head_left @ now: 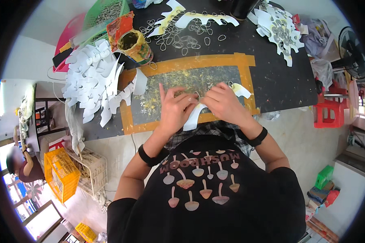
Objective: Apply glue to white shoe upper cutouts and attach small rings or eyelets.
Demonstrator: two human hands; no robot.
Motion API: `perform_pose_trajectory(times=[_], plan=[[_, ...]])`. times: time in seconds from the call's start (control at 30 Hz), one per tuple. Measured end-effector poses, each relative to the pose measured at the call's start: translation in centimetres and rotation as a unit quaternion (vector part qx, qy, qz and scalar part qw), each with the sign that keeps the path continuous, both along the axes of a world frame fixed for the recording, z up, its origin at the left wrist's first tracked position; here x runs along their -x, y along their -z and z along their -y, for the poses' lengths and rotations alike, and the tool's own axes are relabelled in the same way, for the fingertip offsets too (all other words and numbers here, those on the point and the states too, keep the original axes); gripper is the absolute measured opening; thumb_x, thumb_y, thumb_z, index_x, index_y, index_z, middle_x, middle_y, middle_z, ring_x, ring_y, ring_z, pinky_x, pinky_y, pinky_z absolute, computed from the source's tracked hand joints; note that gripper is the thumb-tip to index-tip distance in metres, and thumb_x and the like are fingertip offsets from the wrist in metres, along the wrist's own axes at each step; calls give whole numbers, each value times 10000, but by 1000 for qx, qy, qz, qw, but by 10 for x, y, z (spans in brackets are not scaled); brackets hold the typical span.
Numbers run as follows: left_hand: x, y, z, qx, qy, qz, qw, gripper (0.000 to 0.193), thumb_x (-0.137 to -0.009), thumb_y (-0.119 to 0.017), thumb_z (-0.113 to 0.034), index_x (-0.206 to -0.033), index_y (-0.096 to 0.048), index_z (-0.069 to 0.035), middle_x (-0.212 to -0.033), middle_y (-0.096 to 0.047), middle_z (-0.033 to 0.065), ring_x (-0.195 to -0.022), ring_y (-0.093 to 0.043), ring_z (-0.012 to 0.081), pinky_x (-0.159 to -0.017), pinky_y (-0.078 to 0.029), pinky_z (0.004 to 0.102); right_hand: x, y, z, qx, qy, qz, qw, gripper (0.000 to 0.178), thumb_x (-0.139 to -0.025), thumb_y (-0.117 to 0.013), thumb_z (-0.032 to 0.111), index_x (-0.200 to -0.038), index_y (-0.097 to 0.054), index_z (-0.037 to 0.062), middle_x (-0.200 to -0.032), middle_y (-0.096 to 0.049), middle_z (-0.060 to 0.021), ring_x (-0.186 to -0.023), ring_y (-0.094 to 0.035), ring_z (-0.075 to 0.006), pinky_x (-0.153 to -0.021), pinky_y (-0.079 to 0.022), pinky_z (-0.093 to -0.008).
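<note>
Pinching a curved white strip (192, 118) at the near edge of the worktop (280, 89), I have my right grip (218, 103) clamped on its middle; my left grip (177, 108) is just beside a small ring (197, 94), whether clamped I cannot tell.

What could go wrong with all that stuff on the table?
The open, yellow-smeared tin stands beside the pile of white pieces, so a bump might tip it that way. Loose metal rings lie scattered, so some could get lost. The white piece at the hands looks thin and might bend.
</note>
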State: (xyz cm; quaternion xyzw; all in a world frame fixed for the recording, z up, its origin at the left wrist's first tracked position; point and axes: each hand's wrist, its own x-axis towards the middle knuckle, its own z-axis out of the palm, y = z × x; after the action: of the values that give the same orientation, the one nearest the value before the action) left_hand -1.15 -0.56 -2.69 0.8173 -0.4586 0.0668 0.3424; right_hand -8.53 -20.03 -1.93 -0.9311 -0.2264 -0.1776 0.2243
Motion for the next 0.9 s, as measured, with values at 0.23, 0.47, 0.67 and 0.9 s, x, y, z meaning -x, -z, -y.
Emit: perform_pose_trajectory(times=[0.23,0.47,0.67,0.9], plan=[[-2,1,0,-11,23,27,999,148,-747,-744,-128,-885,-738,-182,-999,-697,-63,-1063,-551,245,-1131,-120,630,10,5,-3,-10,43,33,998,142,-726,-666,63,-863,-643,38,-791,-576,-47,-770,-559,-227,-742,-422,-353],[-1,4,0,-12,21,25,999,136,-745,-744,-123,-866,-739,-184,-1005,-692,-63,-1068,-550,244,-1131,-132,630,6,7,-7,-71,40,43,996,191,-699,-687,15,-887,-666,33,-819,-608,-46,-743,-565,-225,-702,-419,-340],[1,1,1,-6,10,23,1000,103,-756,-737,-131,-850,-737,-174,-1005,-694,-64,-1085,-547,242,-1133,-119,624,10,9,-2,-28,45,41,998,178,-719,-679,36,-897,-673,28,-835,-619,-34,-777,-572,-220,-708,-421,-337],[3,1,0,-32,11,77,996,117,-770,-714,-124,-879,-728,-167,-1037,-681,-63,-1098,-538,255,-1129,-108,635,18,-10,-7,-20,59,9,998,160,-750,-671,65,-906,-678,28,-874,-641,-70,-856,-581,-239,-773,-438,-361]])
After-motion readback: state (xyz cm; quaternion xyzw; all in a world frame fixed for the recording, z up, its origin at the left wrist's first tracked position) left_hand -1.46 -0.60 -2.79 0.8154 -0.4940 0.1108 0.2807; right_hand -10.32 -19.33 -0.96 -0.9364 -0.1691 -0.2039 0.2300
